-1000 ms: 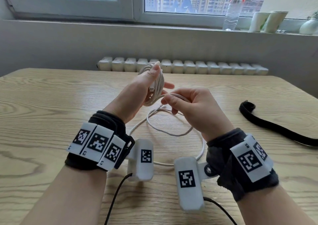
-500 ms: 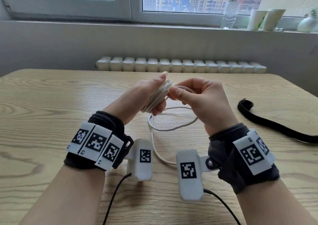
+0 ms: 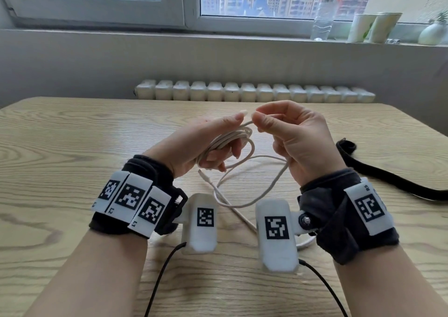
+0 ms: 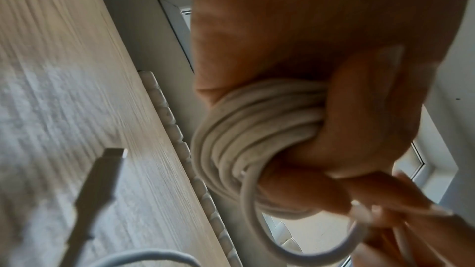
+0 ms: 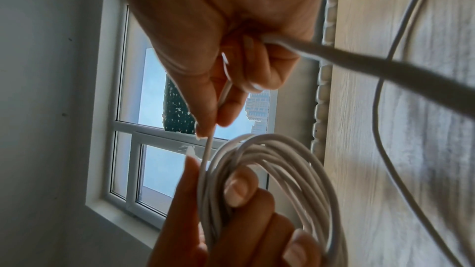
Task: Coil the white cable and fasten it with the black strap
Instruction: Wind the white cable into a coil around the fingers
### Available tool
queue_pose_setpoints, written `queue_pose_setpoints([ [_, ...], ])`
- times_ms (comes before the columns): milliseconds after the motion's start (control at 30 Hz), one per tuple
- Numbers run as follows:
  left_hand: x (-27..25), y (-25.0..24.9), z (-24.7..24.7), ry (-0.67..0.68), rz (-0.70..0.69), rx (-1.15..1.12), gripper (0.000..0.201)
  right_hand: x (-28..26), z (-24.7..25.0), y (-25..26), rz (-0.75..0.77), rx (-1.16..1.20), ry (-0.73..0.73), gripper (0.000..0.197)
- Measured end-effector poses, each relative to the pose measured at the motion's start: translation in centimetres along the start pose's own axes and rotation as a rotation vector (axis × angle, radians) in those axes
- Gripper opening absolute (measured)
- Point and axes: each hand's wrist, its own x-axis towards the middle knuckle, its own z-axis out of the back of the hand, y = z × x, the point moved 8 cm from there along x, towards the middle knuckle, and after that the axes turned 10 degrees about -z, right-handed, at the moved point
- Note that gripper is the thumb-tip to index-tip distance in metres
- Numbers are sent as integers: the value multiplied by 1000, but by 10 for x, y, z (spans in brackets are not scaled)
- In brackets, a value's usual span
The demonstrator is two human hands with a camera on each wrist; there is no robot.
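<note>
Two forearms reach forward over the wooden bench (image 3: 60, 147), wrists raised and the hands close together above it. Nearest, loose white cable (image 3: 252, 185) trails in open loops on the bench between the wrists, one plug end hanging under the left hand (image 3: 206, 144). That hand is curled round a bundle of finished turns, thumb extended along the top. The right hand (image 3: 295, 142) pinches one strand between thumb and forefinger just beside the bundle, remaining fingers folded. The left wrist view alone shows the turns packed tight against the palm; the right wrist view shows the strand running through the right fist. Farther right, well apart, the black strap (image 3: 378, 173) lies flat.
</note>
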Motion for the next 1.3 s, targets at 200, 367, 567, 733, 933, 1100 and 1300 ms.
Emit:
queue_pose_setpoints([
  [200,0,4,2,20,23,-16,46,-1,2,2,1,88,4,15],
  [367,1,5,4,-2,32,0,42,-1,5,4,12,103,-17,7],
  [567,1,2,3,-3,11,-102,40,1,9,1,-8,107,-39,7],
  [733,1,0,4,-40,-10,-204,37,3,11,-4,-30,67,-79,10],
  [933,0,-11,4,-20,-97,-495,30,6,14,-10,-46,70,-110,8],
  [1100,-2,-14,10,-64,-110,-727,24,7,8,-17,-33,-91,-122,8],
  [1300,-4,-18,9,-48,-152,-889,38,2,-5,-17,9,-321,-98,10],
])
